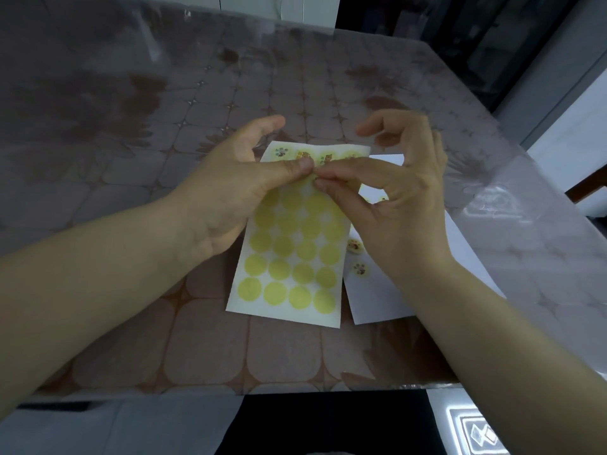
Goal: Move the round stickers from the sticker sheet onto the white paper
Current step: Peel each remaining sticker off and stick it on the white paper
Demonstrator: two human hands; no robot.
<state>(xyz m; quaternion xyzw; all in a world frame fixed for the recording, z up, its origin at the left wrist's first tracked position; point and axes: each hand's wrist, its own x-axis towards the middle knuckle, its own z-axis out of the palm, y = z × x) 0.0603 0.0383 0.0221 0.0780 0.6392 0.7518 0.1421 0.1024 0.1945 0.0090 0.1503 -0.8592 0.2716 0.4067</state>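
Observation:
The sticker sheet (289, 257) lies in the middle of the table, mostly bare yellow circles, with a row of printed round stickers (303, 155) along its far edge. My left hand (230, 192) pinches the sheet near that far row. My right hand (394, 198) pinches a sticker at the sheet just beside my left thumb; the sticker itself is hidden by the fingertips. The white paper (377, 300) lies to the right under my right hand, with round stickers (355, 246) stuck on it; most of it is covered by my hand and arm.
The table (131, 159) wears a brown flower-patterned cloth under clear plastic. Its near edge runs along the bottom of the view, its right edge slants down the right side. A dark gap and white furniture lie beyond those edges.

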